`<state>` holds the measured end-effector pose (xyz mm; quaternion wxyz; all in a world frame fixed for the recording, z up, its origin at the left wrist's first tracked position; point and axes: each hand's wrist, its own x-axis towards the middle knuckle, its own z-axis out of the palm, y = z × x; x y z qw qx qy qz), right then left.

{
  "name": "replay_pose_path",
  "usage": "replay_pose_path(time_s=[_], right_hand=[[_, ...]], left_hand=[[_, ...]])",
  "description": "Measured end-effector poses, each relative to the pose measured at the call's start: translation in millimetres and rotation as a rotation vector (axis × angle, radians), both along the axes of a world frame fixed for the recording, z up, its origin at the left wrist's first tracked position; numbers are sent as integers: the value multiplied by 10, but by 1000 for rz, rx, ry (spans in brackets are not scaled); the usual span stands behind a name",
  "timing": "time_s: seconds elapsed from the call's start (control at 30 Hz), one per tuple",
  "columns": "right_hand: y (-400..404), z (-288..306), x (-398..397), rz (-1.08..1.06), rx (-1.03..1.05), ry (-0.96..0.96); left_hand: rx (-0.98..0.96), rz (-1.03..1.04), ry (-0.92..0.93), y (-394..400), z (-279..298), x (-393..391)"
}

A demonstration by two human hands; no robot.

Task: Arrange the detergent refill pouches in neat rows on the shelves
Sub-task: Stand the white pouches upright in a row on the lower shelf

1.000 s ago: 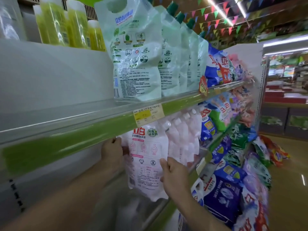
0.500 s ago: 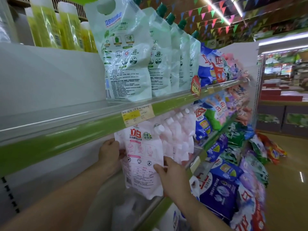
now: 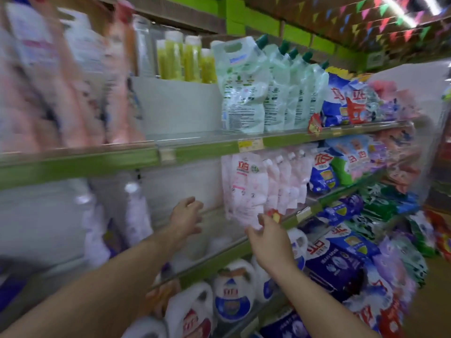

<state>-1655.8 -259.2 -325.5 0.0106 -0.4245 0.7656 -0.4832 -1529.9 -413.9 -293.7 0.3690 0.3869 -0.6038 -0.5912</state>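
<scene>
Both hands are letting go of the pink pouch (image 3: 245, 189), now standing at the front of its row on the shelf (image 3: 302, 212). Left hand (image 3: 186, 217) is hovering loose-fingered, holding nothing; right hand (image 3: 267, 236) is spreading open just beneath the pouch.

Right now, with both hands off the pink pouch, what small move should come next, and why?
Probably bring the right hand up to nudge the front pink refill pouch back flush with its row. Its lower edge seems to overhang the shelf edge, and the right hand is just below it, while the left hand is open, holding nothing.
</scene>
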Motion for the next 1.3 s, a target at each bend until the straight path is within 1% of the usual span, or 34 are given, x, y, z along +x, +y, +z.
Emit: replay_pose_path(time_s=[0.1,0.17,0.33,0.5,0.67,0.8,0.9,1.07,1.23,1.3], right_hand=[[236,91,545,80,10,-1],[304,154,903,122,2,6],[252,233,1896,214,41,27],[35,246,2798,293,2,10],[-417,227,3734,337,25,49],[-742,197,4316,365,16,84],[-1014,115,4626,402,41,141],[-1528,-85,4936,377,25,244],[-1988,-283,5160,338,92,472],[-2077,-308,5201,272,79,581]], left_hand=[[71,-24,18,411,37,724],[85,-21,28,571,30,1189],[75,166,59,662,71,2463],[56,315,113,556,178,3657],[7,457,14,351,120,4709],[-11,494,-69,68,72,5341],[-4,511,-140,-298,43,5623],[-19,477,-148,-1028,-34,5668],[-68,391,-164,-1598,-193,5555],[-82,368,-171,-1756,-256,5475]])
